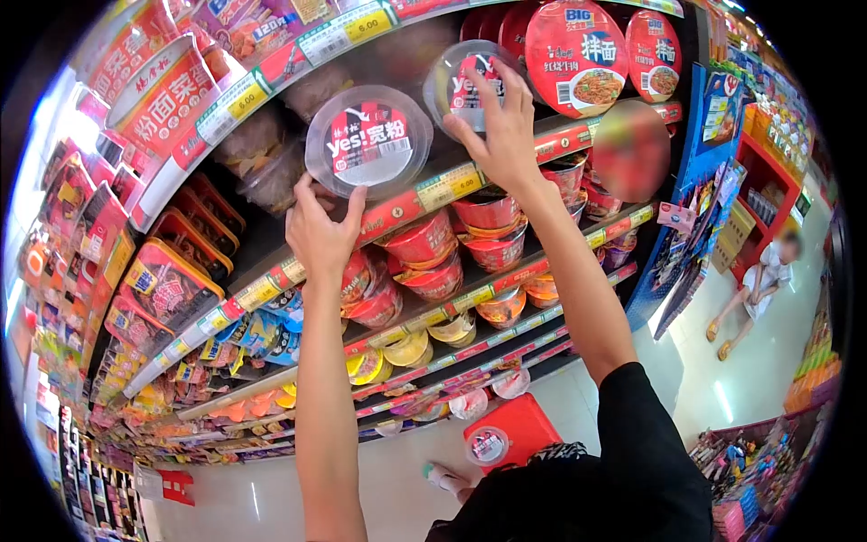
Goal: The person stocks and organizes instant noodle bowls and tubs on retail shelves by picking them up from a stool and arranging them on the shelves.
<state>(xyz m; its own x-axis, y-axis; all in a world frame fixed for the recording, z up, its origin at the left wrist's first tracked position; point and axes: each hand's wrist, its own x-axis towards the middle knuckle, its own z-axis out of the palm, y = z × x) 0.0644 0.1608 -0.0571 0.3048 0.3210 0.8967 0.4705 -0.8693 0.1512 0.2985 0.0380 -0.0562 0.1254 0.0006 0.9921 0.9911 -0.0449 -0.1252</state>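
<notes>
At the shelf front, a clear round tub of wide noodles [378, 167] faces me with its lid and red-black "yes!" label. My left hand [323, 233] grips its lower left rim between thumb and fingers. To the right is a second tub with the same kind of label [465, 108], partly covered by my right hand [502, 135]. The fingers of that hand curl over the lid's right side and the thumb presses near its lower edge. Both tubs are at the shelf's front edge, above the price strip [442, 190].
Big red noodle bowls [578, 54] stand at the right of this shelf. Red cups [424, 257] fill the shelf below. On the floor is a red stool [524, 425] beside a similar tub [487, 445]. A person [763, 280] sits in the right aisle.
</notes>
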